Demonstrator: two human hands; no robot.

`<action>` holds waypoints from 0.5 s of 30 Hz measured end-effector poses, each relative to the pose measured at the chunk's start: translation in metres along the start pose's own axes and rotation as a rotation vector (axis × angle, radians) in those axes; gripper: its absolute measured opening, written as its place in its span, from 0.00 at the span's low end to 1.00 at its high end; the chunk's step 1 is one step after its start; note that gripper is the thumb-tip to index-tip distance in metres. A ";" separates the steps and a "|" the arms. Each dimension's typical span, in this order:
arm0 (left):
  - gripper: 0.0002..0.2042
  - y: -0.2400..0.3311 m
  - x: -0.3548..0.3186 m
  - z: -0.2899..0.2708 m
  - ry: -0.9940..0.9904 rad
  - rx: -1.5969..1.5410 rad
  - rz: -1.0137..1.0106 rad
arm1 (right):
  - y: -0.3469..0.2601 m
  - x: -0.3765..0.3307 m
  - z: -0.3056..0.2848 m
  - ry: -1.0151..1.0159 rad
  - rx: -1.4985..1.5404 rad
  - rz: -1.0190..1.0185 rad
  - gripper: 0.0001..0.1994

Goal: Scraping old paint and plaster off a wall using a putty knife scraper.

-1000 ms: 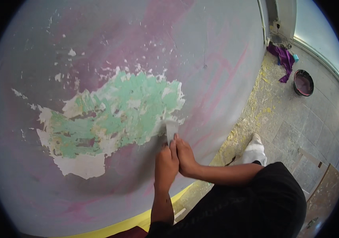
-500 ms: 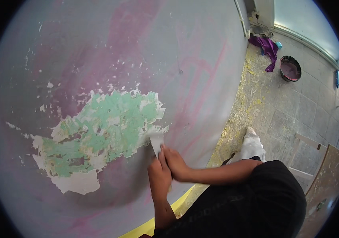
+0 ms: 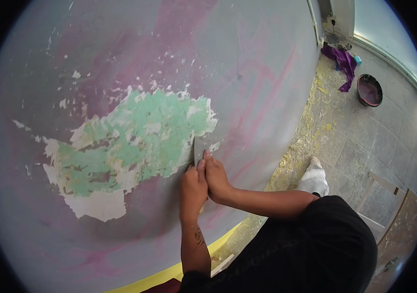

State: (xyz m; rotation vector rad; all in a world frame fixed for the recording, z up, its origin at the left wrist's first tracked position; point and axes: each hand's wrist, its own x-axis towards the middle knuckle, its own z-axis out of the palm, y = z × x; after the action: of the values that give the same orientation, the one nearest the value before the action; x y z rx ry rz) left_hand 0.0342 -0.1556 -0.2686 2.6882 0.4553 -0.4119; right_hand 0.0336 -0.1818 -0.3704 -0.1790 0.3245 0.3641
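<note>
Both my hands are closed around one scraper with a broad metal blade [image 3: 202, 145]. My left hand [image 3: 193, 189] grips the handle lower down, and a bit of the handle's end shows under it. Above and to the right, my right hand [image 3: 216, 177] holds it near the blade, its thumb along the metal. The blade lies against the wall [image 3: 247, 107] at the lower right edge of a stripped patch [image 3: 154, 129]. That patch shows pale green with ragged white borders. Around it the painted surface is grey with purple-pink smears.
Yellowish scrapings [image 3: 311, 122] litter the floor along the wall's base. A black bucket [image 3: 369, 90] and a purple cloth [image 3: 341, 63] lie farther off. My white-covered foot [image 3: 314, 178] is on the tiles. At right stands a worn wooden board [image 3: 406, 227] beside a pale frame [image 3: 379, 195].
The view has shifted, so the wall patch sits higher in the picture. The scraper has moved slightly up along the patch's edge, and its blade shows broader. Both hands keep their hold.
</note>
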 end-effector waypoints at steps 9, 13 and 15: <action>0.28 0.010 0.002 -0.001 -0.043 0.010 0.017 | -0.011 0.002 0.000 0.019 -0.121 -0.002 0.25; 0.30 -0.033 0.006 0.029 0.263 0.184 0.528 | 0.015 0.010 -0.019 0.107 -0.521 -0.471 0.25; 0.30 -0.034 -0.006 0.030 0.379 0.115 0.574 | 0.013 -0.009 -0.007 0.101 -0.211 -0.159 0.25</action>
State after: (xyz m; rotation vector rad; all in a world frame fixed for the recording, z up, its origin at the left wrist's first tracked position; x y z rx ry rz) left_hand 0.0100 -0.1399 -0.3045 2.8453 -0.2598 0.2444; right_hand 0.0187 -0.1744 -0.3758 -0.4281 0.3691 0.2318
